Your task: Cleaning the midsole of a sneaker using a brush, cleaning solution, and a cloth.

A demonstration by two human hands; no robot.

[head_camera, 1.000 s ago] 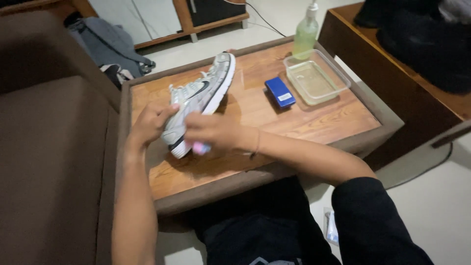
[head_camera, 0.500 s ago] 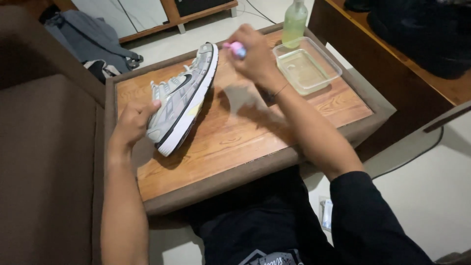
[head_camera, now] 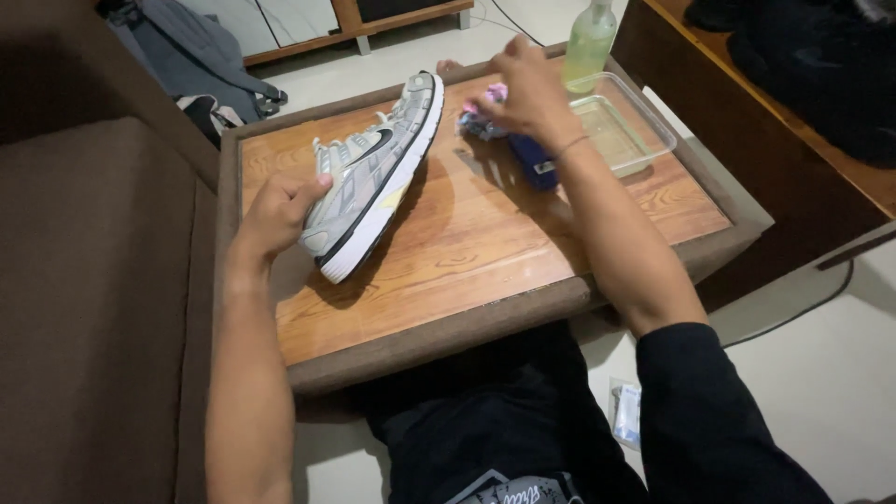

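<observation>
From the head camera, the left hand (head_camera: 277,207) clasps the heel end of a grey and white sneaker (head_camera: 373,177), fingers curled over the collar. The shoe lies tipped on its side across the wooden table (head_camera: 485,252), white sole edge facing the person, toe pointing away towards the far rim. That grip looks meant to steady the shoe and keep its side turned up where it can be worked on.

The right hand (head_camera: 527,93) is raised over the far part of the table, its fingers pinched round a small pink and blue object (head_camera: 481,117), perhaps a brush or cloth; it is too blurred to tell which. It hangs just beside the shoe's toe, apart from it, and right above a dark blue box (head_camera: 534,154) lying on the wood.

Beside that box sits a clear shallow plastic tray (head_camera: 644,140), and behind it a pale green pump bottle (head_camera: 591,42), both within easy reach of the right hand. A brown couch (head_camera: 93,280) flanks the table on the left, with a grey backpack (head_camera: 201,61) on the floor beyond.
</observation>
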